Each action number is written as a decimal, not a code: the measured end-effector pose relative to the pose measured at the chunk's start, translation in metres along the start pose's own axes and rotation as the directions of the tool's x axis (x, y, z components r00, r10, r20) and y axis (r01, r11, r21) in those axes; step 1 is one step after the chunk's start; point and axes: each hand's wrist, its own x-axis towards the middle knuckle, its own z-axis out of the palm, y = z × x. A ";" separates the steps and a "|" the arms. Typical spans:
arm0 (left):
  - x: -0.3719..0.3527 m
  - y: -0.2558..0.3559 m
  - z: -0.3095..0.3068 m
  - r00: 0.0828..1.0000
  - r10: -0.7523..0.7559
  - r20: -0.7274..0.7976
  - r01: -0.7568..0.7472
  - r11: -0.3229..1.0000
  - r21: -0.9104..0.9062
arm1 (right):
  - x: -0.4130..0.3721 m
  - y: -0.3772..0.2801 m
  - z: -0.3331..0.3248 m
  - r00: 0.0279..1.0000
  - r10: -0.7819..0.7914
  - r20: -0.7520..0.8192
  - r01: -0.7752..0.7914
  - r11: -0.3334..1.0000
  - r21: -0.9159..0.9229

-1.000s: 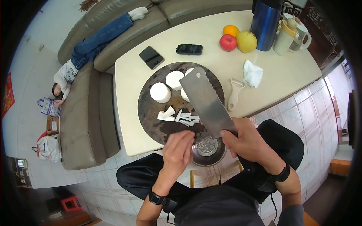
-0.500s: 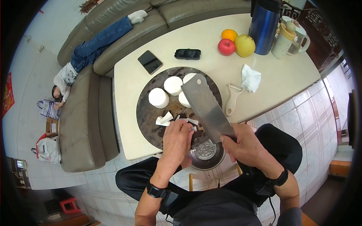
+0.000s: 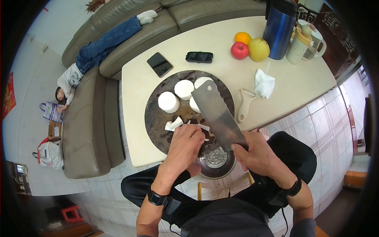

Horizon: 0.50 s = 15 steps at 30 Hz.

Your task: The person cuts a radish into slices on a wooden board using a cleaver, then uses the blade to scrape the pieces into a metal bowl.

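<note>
While the right hand (image 3: 256,156) is clenched round the handle of a cleaver (image 3: 217,112), its broad blade lies slanted above the right part of a dark round chopping board (image 3: 156,118), tip pointing far and left. The left hand (image 3: 183,146) sits at the near edge of that board, fingers (image 3: 194,134) curled down onto a small heap of white strips (image 3: 173,125); whether they pinch the strips or merely press on them cannot be told. Between the two hands, just past the near table edge and lower down, a steel bowl (image 3: 215,161) shows, partly hidden by both hands.

Farther back on the board stand four thick white rounds (image 3: 168,102), the blade covering part of the right-hand pair. To the right of the board a pale peeler (image 3: 245,104) lies on the cream table (image 3: 300,83), with a crumpled tissue (image 3: 263,83) just beyond it. Beyond the board rest a dark phone (image 3: 159,64) and a small black case (image 3: 199,57). At the far right stand a red apple (image 3: 239,50), an orange (image 3: 242,38) and a yellow fruit (image 3: 258,49), touching one another, beside a blue flask (image 3: 279,27), a cream jug (image 3: 298,41) and a glass mug (image 3: 318,39). Left of the table, another person (image 3: 98,49) lies along a grey-brown sofa (image 3: 83,130).
</note>
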 end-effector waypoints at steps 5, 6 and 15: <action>-0.030 -0.010 -0.001 0.944 0.066 -0.324 -0.047 0.997 0.067 | 0.000 0.010 0.003 0.995 -0.099 -0.033 0.093 0.983 -0.158; -0.038 -0.012 0.000 0.944 0.064 -0.325 -0.044 0.997 0.070 | -0.001 0.013 0.005 0.988 -0.149 -0.032 0.139 0.966 -0.218; -0.073 -0.010 0.011 0.960 0.025 -0.279 0.019 0.988 0.155 | -0.008 0.032 0.036 0.920 -0.350 0.178 0.378 0.668 -0.641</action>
